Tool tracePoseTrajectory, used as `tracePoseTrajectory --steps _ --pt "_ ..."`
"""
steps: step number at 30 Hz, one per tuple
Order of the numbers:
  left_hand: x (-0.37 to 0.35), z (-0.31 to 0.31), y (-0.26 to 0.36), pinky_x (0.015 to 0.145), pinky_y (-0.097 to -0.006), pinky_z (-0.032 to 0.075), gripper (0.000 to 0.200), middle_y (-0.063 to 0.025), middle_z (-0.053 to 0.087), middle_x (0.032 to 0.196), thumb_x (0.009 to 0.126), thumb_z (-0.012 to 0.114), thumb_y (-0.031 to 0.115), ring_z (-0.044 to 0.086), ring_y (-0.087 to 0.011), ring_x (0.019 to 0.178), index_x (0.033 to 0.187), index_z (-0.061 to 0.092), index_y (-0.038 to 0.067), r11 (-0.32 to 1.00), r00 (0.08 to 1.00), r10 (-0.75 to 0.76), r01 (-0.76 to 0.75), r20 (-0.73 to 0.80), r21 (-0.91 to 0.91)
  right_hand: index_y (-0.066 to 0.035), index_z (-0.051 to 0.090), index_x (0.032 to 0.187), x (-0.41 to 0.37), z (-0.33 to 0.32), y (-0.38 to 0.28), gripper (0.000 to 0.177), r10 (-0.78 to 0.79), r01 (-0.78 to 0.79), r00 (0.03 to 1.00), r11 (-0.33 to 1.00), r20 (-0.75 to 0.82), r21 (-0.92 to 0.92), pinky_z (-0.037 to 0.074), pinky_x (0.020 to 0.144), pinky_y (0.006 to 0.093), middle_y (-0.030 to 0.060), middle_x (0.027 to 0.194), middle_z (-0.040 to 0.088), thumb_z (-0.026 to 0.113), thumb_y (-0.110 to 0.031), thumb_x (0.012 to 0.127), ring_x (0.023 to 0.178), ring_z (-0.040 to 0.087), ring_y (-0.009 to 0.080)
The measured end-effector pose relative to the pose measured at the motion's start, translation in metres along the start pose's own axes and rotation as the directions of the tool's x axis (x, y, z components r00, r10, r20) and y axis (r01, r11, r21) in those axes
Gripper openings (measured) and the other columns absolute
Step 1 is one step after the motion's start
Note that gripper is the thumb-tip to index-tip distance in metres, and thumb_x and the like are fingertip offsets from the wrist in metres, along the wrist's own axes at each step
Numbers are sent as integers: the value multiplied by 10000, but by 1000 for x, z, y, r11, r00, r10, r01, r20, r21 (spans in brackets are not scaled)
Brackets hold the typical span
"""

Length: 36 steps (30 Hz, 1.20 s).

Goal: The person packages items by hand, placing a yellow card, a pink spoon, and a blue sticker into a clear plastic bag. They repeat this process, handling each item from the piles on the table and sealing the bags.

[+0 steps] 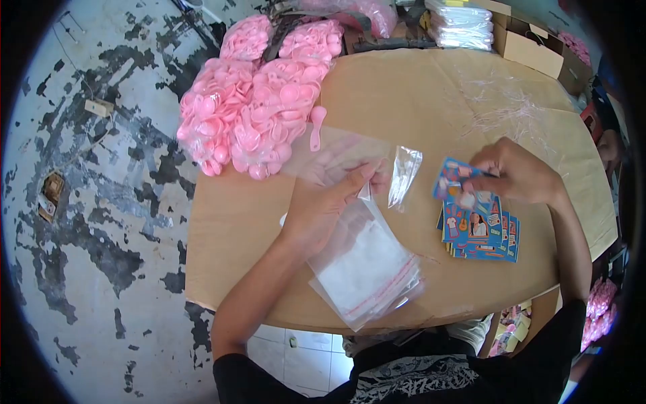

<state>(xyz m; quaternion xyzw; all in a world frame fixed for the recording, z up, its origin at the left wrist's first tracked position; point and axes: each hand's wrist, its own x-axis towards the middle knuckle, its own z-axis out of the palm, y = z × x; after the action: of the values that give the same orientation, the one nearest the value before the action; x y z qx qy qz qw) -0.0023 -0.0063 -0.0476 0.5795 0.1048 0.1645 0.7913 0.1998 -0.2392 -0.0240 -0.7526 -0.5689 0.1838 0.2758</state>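
Observation:
My left hand (333, 198) is closed, thumb against fingers, on a clear plastic bag (360, 149) whose film spreads above and behind the fingers. Just below this hand lies a stack of clear plastic bags (370, 266), each with a reddish line near one end. In my right hand (518, 174) a blue printed card (449, 176) is pinched, tilted and slightly blurred. Under it, a loose pile of similar blue cards (479, 232) rests on the table. A shiny clear plastic piece (405, 176) is between the two hands.
Large clear bags of pink spoons (256, 114) fill the table's back left, with one loose pink spoon (316, 128) beside them. Thin pale strands (508, 108) lie at the back right. Behind stand packed clear bags (461, 25) and a cardboard box (531, 48). Brown paper (235, 269) covers the table.

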Motion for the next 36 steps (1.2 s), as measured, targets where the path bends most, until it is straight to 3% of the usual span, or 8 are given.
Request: tracePoseTrajectory --steps 2,5,14,23,26,29,32,36 --pt "1 -3 -1 914 -383 549 641 -215 591 1190 921 630 54 649 -285 1016 1430 244 2 998 1000 -4 3 6 69 -13 705 1021 8 14 12 255 -98 133 954 985 -283 107 431 510 285 75 668 628 654 -243 923 574 513 62" --pt "-5 14 2 860 -373 566 568 -133 578 1206 923 608 24 656 -228 958 1412 318 26 972 969 236 -234 -80 27 -32 678 1108 8 16 -14 275 221 -100 946 895 -238 435 442 500 226 28 773 660 596 -255 969 584 509 29" --pt "-5 7 -5 856 -379 573 421 -147 622 1073 887 700 115 672 -227 933 1218 516 -70 987 987 149 -153 -66 -51 -33 637 1131 -1 34 -43 289 82 -54 996 793 -20 607 425 479 197 -34 661 566 545 -275 1001 492 489 19" --pt "-15 27 -1 849 -317 548 485 -149 646 1042 883 718 177 657 -198 975 1234 507 -83 997 988 76 -78 -136 -9 -26 649 1118 -3 48 -47 226 -2 9 1000 827 -14 562 449 512 226 -16 677 587 551 -180 985 561 542 31" --pt "-15 22 -4 839 -289 537 428 -125 672 1025 889 708 153 658 -167 965 1219 543 -64 991 997 58 -51 -51 124 -11 667 1054 -5 46 -50 206 7 -8 1000 942 2 334 450 520 230 -9 697 598 560 -169 977 572 544 32" --pt "-16 25 -12 807 -283 541 308 -117 694 1028 897 690 129 669 -153 914 1143 609 -37 973 992 115 -121 45 194 6 675 1005 -5 51 -54 205 71 -69 997 902 12 425 453 527 224 -5 729 616 576 -170 971 581 549 34" --pt "-16 25 -14 804 -268 528 263 -99 694 1033 891 691 104 656 -123 906 1114 643 -27 957 987 38 -81 154 279 11 671 1015 -5 61 -54 182 58 -11 996 818 -62 576 458 523 215 -6 739 628 592 -144 960 592 561 34" --pt "-19 34 -10 817 -262 512 279 -70 695 1031 886 695 91 643 -107 913 1139 646 -16 988 985 70 -90 155 126 6 676 1022 -4 62 -65 159 131 -11 980 785 -149 620 468 530 198 -2 768 651 617 -120 945 622 582 33"
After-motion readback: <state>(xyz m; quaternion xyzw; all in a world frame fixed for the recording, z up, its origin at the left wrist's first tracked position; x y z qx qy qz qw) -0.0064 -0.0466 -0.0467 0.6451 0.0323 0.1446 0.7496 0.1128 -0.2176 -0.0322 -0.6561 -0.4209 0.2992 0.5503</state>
